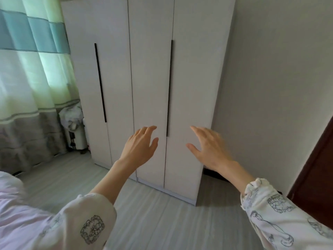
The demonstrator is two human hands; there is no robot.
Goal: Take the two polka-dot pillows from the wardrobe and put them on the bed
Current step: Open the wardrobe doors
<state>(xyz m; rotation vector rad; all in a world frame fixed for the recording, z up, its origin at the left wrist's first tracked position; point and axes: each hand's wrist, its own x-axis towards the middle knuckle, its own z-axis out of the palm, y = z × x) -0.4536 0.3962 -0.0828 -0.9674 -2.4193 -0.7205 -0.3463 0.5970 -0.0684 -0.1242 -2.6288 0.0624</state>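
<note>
A tall white wardrobe [149, 73] stands straight ahead with all its doors closed. Two long black handles run down it, one on the left door [100, 82] and one at the seam of the right pair [169, 87]. My left hand [139, 145] is raised in front of the middle door, fingers apart, holding nothing. My right hand [210, 148] is raised in front of the right door, also spread and holding nothing. Neither hand touches a handle. No polka-dot pillows show; the wardrobe's inside is hidden. A corner of the bed [19, 219] with pale pink bedding lies at lower left.
Green and teal curtains [32, 69] hang at left over a grey hem. A white appliance [75, 129] stands between curtain and wardrobe. A dark brown door [317, 170] sits at the right edge. Grey plank floor [162, 219] lies between me and the wardrobe.
</note>
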